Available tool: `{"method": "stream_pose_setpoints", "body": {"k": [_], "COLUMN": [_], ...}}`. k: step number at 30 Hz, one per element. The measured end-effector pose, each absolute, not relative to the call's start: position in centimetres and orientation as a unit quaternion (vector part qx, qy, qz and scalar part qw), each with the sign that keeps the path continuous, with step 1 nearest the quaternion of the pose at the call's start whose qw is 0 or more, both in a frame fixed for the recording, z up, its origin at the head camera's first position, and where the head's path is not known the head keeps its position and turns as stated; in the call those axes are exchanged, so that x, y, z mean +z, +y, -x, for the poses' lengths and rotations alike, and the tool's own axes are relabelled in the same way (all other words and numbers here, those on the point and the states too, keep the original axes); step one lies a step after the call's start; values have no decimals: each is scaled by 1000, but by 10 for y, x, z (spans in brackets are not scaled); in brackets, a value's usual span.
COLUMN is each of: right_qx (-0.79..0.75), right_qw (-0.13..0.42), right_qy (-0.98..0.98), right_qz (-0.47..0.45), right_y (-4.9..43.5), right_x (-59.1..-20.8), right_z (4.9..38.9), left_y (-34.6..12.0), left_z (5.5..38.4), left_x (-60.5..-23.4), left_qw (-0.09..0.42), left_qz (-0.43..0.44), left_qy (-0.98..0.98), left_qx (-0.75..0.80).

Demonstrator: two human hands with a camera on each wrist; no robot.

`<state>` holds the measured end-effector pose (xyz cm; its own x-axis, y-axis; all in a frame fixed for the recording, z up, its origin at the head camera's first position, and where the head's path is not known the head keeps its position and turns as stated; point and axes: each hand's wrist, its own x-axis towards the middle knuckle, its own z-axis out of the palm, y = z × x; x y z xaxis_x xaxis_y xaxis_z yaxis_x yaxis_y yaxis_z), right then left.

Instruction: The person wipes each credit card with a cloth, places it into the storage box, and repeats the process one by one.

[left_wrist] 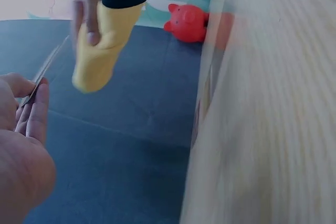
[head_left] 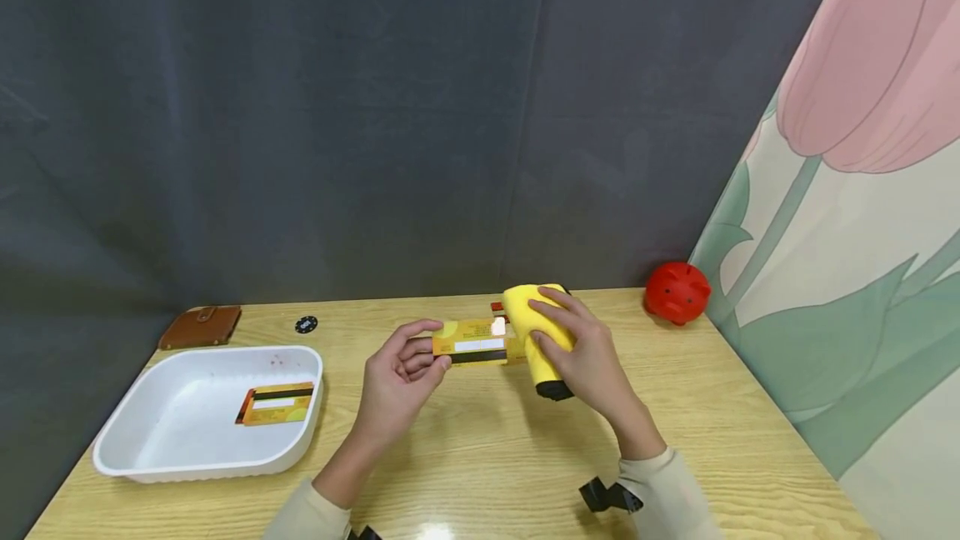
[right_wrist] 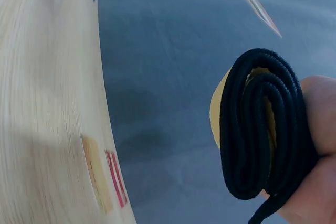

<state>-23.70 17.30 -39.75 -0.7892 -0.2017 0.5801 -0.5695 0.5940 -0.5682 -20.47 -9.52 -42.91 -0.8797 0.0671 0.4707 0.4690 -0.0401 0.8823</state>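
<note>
My left hand (head_left: 397,377) pinches a yellow card (head_left: 471,354) with a black stripe and a white strip by its left edge, thumb below and fingers behind. In the left wrist view the card (left_wrist: 50,61) shows nearly edge-on, above the table. My right hand (head_left: 588,352) grips a rolled yellow cloth (head_left: 534,319) with black trim, just right of the card. The black trim (right_wrist: 262,124) shows as coiled layers in the right wrist view. On the table behind lie another yellow card (right_wrist: 97,174) and a red striped piece (right_wrist: 116,178), partly hidden in the head view.
A white tray (head_left: 217,467) at the left contains yellow cards (head_left: 279,405) with a red-orange edge showing. Behind it lies a brown wallet (head_left: 201,327), with a black chip (head_left: 306,324) nearby. A red piggy bank (head_left: 677,293) stands at the back right. A dark curtain (head_left: 360,123) borders the table.
</note>
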Motion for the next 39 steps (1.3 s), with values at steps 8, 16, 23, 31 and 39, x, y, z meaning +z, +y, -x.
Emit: {"method": "stream_pose_setpoints", "body": {"k": [8, 16, 23, 31, 39], "right_qx": [424, 459, 465, 460, 458], "right_qw": [229, 220, 211, 209, 207], "right_qy": [-860, -847, -847, -850, -852], "right_qz": [-170, -154, -148, -146, -144], "right_y": [203, 215, 219, 225, 227], "right_x": [-388, -378, -376, -375, -375], "right_z": [239, 232, 227, 227, 228], "left_y": [-108, -156, -223, -293, -342], "left_z": [207, 205, 186, 177, 184], "left_x": [-418, -402, -405, -418, -435], "left_qw": [153, 184, 183, 152, 78], "left_qz": [185, 164, 122, 98, 48], "left_qy": [-685, -681, -718, -758, -802], "left_qx": [-688, -690, -661, -627, -590]}}
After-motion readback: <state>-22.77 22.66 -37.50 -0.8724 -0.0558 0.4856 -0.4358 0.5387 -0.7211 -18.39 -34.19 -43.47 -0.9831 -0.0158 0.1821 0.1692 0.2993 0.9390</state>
